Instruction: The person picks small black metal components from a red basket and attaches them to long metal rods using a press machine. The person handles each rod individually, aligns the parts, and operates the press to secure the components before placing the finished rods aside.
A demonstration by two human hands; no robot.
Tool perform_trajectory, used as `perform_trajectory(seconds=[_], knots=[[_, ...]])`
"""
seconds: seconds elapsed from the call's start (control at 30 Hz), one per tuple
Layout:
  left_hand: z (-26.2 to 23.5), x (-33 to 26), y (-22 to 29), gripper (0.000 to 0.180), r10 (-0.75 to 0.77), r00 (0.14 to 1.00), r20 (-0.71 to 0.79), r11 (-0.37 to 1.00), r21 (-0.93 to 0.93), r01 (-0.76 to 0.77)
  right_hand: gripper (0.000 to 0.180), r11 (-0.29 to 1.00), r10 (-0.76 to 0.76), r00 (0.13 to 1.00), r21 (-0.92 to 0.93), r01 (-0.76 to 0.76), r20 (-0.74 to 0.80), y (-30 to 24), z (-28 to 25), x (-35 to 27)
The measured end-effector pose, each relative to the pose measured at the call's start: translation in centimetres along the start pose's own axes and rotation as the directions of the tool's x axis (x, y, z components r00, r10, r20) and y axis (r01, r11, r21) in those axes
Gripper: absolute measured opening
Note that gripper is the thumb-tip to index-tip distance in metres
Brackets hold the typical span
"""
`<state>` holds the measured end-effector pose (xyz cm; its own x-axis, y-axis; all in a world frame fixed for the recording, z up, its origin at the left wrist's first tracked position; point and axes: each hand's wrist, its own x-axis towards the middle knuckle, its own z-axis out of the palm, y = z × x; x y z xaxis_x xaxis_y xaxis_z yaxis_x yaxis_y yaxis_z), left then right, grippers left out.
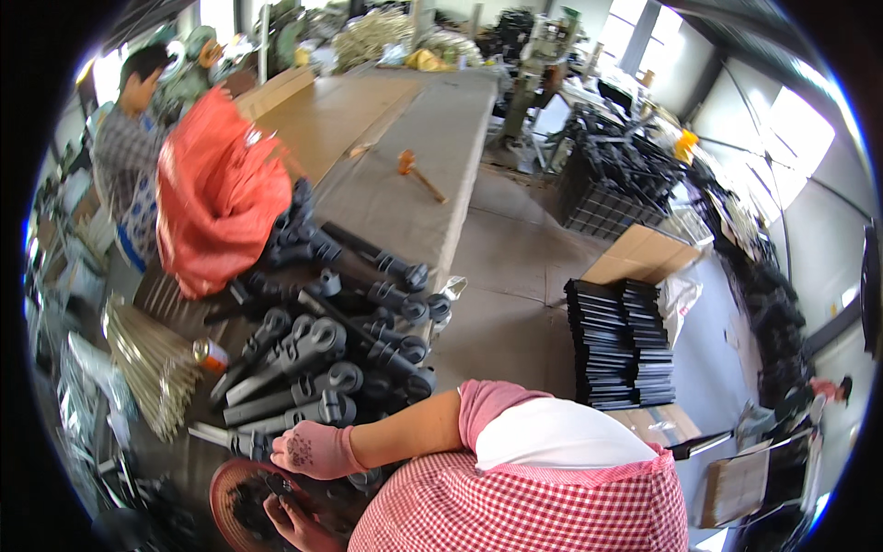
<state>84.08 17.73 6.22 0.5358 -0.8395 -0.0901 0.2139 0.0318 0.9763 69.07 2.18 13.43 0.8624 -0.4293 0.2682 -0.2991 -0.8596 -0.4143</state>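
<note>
My right hand [313,450], in a pink patterned glove, is closed at the black-fitted end of a pale metal tube [213,435]. Below it, my left hand [296,523] has bare fingers pinched on a small black part [279,484]. The left hand is at the rim of a round red basket [217,498], which holds small black pieces. Just beyond the gloved hand lies a pile of grey-black tubes with rounded joint ends [313,345]. The exact shape of the small part is too small to make out.
Left of the pile lie a bundle of clear plastic-looking strips [152,368] and a can [211,355]. A red sack [216,198] stands near another person [129,152]. A mallet [421,176] rests on the long table [405,120]. Stacked black parts [621,345] stand right.
</note>
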Motion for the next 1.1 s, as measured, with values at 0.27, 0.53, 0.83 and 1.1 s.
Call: perform_trajectory(seconds=[0.27,0.53,0.83,1.1], knots=[[5.4,3.3,0.1,0.039,0.52,0.794,0.315,0.531,0.609,-0.589,0.021,-0.047,0.325,0.897,0.952,-0.302,0.301,2.6,-2.9,-3.8],[15.4,0.1,4.7,0.01,-0.005,0.999,0.046,0.997,-0.072,0.008,0.015,0.317,0.479,0.878,0.932,-0.179,0.006,4.3,-5.8,-5.0],[16.5,-4.1,6.0,0.026,0.002,0.987,-0.162,0.974,-0.225,-0.038,0.017,0.316,0.121,0.985,0.935,-0.159,0.127,3.8,-5.7,-5.1],[12.6,-12.5,-4.1,0.03,-0.122,0.885,-0.45,0.877,-0.466,-0.116,0.032,0.863,-0.342,0.775,0.503,0.037,0.531,0.8,2.2,-4.2]])
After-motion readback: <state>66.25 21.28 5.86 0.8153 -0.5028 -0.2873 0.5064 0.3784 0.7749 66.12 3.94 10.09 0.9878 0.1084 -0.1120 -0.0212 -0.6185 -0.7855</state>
